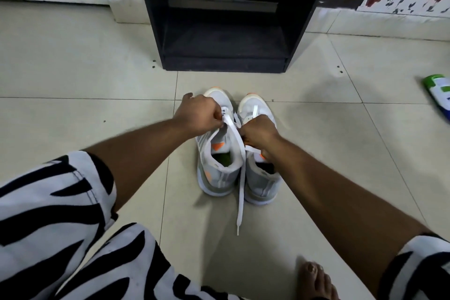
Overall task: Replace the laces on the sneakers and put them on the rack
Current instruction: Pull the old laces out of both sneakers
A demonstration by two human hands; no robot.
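Two grey-white sneakers with orange accents stand side by side on the tiled floor, toes pointing away from me: the left sneaker (218, 168) and the right sneaker (261, 180). A flat white lace (239, 153) runs across the left sneaker's top, and its free end trails down onto the floor between the shoes. My left hand (198, 114) pinches the lace over the left sneaker's eyelets. My right hand (259, 130) grips another stretch of the lace above the right sneaker's tongue. The dark rack (225, 17) stands straight ahead.
The rack's low shelf (224, 41) is open toward me, just beyond the shoes. A green-and-white object (438, 94) lies on the floor at the right edge. My bare foot (316, 280) rests at the bottom right.
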